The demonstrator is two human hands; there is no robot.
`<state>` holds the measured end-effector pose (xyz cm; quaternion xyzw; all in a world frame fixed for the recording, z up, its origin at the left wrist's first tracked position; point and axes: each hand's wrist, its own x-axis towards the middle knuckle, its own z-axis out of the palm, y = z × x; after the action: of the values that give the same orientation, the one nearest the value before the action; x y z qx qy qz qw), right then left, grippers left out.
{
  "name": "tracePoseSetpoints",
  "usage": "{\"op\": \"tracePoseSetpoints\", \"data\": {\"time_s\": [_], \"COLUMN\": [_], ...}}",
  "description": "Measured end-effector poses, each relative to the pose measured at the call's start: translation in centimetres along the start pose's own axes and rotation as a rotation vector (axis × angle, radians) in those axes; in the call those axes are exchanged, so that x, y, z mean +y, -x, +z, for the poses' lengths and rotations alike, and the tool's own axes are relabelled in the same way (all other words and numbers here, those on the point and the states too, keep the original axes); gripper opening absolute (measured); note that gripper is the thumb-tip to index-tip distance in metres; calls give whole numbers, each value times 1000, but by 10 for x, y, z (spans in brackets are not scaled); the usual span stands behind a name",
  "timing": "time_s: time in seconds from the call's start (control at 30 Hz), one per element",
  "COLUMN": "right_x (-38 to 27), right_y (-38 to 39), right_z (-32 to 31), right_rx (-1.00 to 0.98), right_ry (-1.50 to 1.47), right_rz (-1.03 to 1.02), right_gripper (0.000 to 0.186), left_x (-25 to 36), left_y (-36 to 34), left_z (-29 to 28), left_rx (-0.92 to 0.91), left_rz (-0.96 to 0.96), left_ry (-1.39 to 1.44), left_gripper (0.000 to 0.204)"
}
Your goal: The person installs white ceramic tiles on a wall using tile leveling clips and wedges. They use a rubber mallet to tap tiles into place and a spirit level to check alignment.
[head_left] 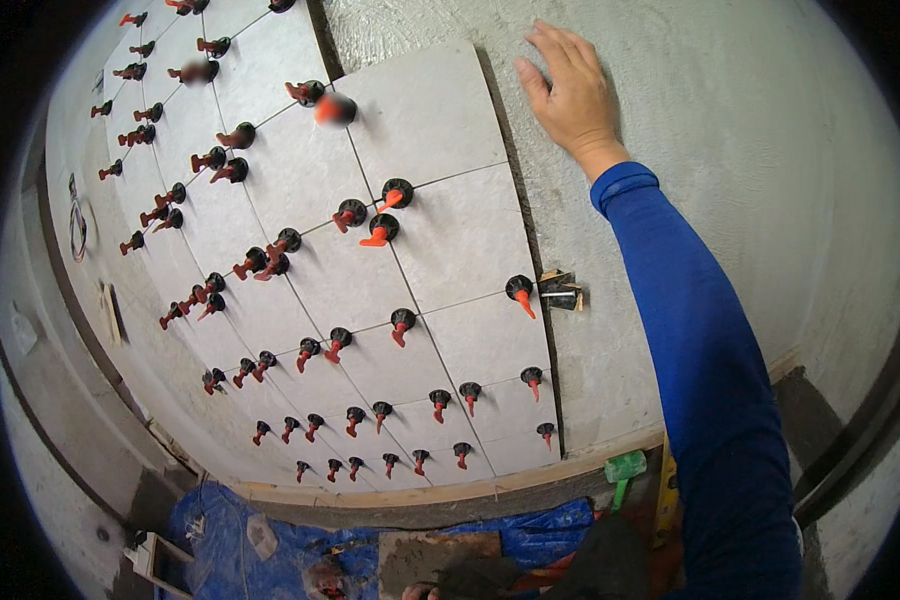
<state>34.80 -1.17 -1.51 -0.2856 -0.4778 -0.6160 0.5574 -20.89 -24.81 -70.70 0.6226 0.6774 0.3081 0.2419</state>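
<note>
My right hand (570,95) lies flat against the bare grey wall (760,190), its fingers stretched upward and the thumb out to the left. The blue-sleeved arm reaches up from the lower right. Just left of the hand is the top right wall tile (420,110), pale grey and square-edged. Many such tiles cover the wall to the left. Tile leveling clips with black bases and red or orange handles, like the one (520,290) on the right edge, stick out along the joints. Two spots among them look blurred. My left hand is out of sight.
An electrical box opening (562,292) sits beside the tiles' right edge. Below stand a green mallet (625,467) and a yellow level (666,490). Blue tarp (545,530) covers part of the floor, with a mortar-smeared board (435,553) on it. Wires (77,225) hang at far left.
</note>
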Motion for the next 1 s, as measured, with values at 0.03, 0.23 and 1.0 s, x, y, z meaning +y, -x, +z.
{"op": "tracePoseSetpoints", "data": {"time_s": [0.03,0.23,1.0], "right_x": [0,-4,-7], "right_y": [0,0,-2], "right_z": [1,-1,-5], "right_rx": [-1,-17,-40], "right_ry": [0,-1,23], "right_rz": [5,28,23], "right_gripper": [37,36,35], "left_x": [-2,23,466], "left_y": [2,-9,1], "left_z": [1,-7,-281], "left_rx": [11,129,-1230], "left_rz": [8,-119,1153], "left_ry": [-10,458,1614], "left_gripper": [39,31,19]}}
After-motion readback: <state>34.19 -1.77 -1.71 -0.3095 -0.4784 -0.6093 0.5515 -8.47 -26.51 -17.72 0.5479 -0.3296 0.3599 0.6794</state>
